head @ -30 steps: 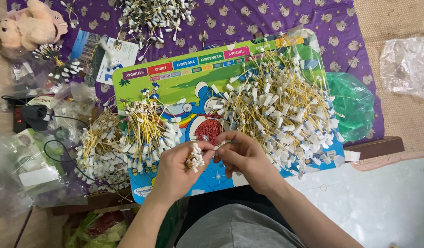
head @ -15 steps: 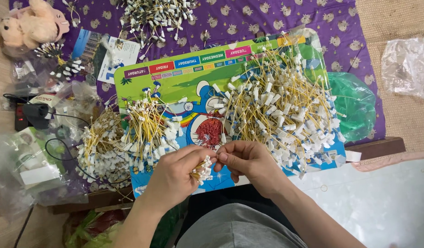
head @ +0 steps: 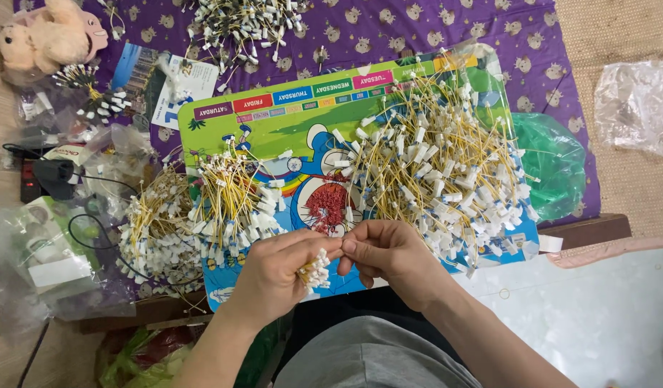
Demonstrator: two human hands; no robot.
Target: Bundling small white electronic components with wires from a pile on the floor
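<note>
Small bundle of yellow wires with white connectors (head: 313, 271): held in the closed left hand (head: 277, 276), low over the cartoon board (head: 288, 126). Right hand (head: 382, 251), fingertips pinched at the bundle's top, is now brought in against it, earlier slightly apart. Loose wire heap (head: 446, 169) lies beyond; bundling is judged ongoing.

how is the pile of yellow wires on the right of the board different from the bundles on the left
The right pile is loose, spread wide and tangled, wires pointing every way; the left bundles are smaller, gathered with wires lined up. The right pile lies wholly on the board; the left bundles overhang its edge. Both are yellow wires with white ends.
</note>
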